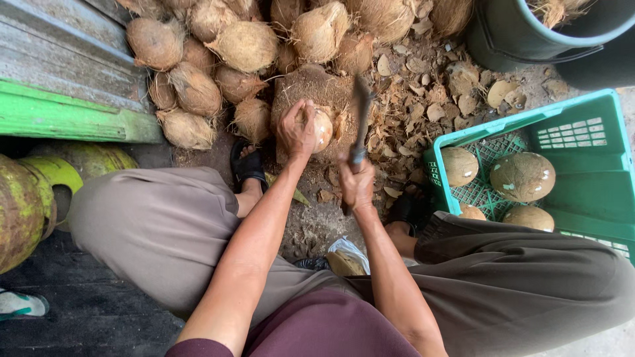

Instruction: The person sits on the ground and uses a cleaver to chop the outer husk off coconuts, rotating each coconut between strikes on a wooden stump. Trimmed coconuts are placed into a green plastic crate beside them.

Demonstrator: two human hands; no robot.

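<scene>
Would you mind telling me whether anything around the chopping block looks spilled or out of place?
Yes: husk chips lie scattered over the ground between the chopping block and the green crate. Otherwise it looks orderly: the left hand holds a coconut on the block, and the right hand holds a knife.

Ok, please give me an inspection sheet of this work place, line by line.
Surface: wooden block on the ground, covered in fibre.
Job's things: coconut on the block; knife raised beside it.
Clutter: husk chips around the block; coconut pile behind.
Grippers: left hand grips the coconut; right hand grips the knife handle.
Cables: nothing seen.
Surroundings: green crate with peeled coconuts, dark bucket, green gas bottle.
</scene>
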